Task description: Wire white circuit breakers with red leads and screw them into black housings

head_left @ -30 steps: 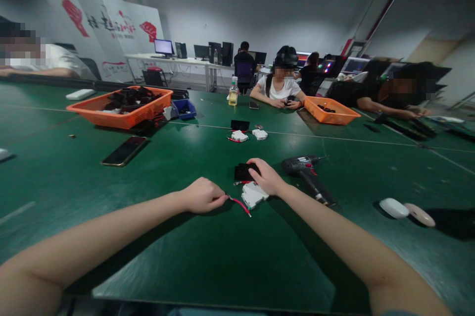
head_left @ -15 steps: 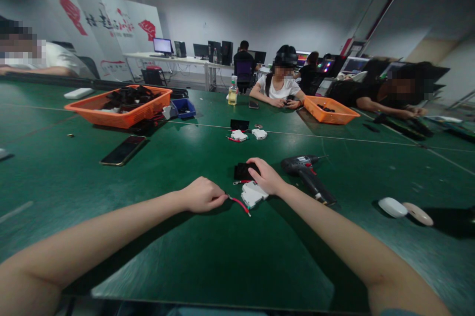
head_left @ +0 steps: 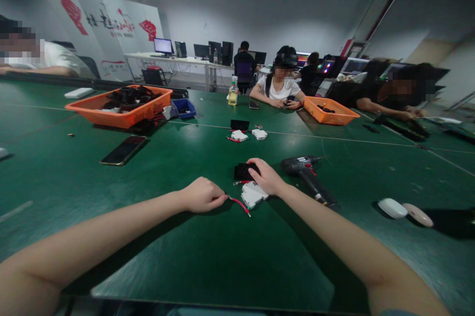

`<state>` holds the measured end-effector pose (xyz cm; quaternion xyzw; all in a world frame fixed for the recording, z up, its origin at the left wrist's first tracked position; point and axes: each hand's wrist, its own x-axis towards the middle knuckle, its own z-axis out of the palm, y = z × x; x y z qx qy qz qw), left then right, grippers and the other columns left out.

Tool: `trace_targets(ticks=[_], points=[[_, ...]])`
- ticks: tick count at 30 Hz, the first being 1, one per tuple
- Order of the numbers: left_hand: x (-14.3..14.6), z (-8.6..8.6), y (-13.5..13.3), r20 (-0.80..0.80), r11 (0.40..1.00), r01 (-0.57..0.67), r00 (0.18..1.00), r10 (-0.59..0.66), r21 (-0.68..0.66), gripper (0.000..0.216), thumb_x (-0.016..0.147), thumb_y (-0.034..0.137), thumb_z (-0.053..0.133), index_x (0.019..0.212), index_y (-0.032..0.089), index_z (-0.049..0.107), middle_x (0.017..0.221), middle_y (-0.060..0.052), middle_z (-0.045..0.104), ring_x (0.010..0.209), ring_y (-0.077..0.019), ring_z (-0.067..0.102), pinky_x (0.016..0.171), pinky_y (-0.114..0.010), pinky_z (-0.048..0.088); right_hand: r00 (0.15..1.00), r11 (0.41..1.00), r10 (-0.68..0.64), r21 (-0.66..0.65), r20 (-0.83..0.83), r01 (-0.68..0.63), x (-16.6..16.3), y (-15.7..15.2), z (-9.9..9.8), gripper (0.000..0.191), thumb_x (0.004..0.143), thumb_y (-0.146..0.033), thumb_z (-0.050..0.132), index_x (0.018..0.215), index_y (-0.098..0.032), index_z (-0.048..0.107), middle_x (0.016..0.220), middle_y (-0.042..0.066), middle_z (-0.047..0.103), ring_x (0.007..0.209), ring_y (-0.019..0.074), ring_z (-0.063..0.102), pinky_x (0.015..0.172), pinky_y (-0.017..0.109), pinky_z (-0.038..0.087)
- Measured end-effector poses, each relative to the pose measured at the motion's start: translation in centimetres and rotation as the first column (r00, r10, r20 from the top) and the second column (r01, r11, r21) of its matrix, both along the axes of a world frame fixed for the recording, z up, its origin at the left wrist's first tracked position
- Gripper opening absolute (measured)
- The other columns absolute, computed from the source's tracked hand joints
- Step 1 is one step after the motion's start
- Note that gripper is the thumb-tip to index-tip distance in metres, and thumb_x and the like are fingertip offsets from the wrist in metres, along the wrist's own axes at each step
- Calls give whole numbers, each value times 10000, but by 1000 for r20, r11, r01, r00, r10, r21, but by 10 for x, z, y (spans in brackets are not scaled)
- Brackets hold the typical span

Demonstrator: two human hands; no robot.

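Observation:
My left hand (head_left: 205, 194) is closed in a pinch on one end of a short red wire (head_left: 240, 203). The wire's other end, with a metal tip, points down and to the right over the green table. My right hand (head_left: 266, 176) curls over the right end of a black rectangular piece (head_left: 242, 172), thumb and fingers on it. Just below that hand lies a white plastic module (head_left: 254, 194), partly covered by the palm. A second red wire (head_left: 243, 182) with a metal lug shows between the black piece and the module.
A cordless drill (head_left: 309, 177) lies right of my right hand. Farther off are a similar set of white modules (head_left: 238, 135), a phone (head_left: 124, 150), an orange basket (head_left: 122, 119) of black parts, and a blue bin (head_left: 184, 108). Co-workers sit around the table (head_left: 208, 261).

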<state>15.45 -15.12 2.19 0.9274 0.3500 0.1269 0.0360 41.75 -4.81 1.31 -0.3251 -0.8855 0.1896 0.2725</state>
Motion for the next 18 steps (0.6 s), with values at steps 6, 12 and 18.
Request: trace_targets(ticks=[6,12,18], points=[[1,2,-1,-1,1000,-1,1000,1,-5,431,996,346,385,637,188,561,591,5,603,526,-99,522,536,-276,265,1000,1000,1,-7,1,-1,0,0,0,287,997,-353,431,1222,-207,533,1193,106,608,1132,248,554,997,424,438],[1,1,-1,-44,1000,-17,999,17,-12,440,1006,358,367,648,187,556,604,-1,614,540,-103,527,544,-274,254,1000,1000,-1,-13,1,1,0,-1,1,291,1001,-358,426,1228,-205,527,1192,107,606,1125,247,556,990,423,440],[0,1,0,-40,1000,-19,999,19,-18,433,1005,354,372,647,185,550,603,1,614,528,-99,511,543,-272,246,1000,1000,1,-10,2,-1,0,0,1,285,998,-353,433,1222,-205,530,1185,105,608,1116,245,558,983,420,445]])
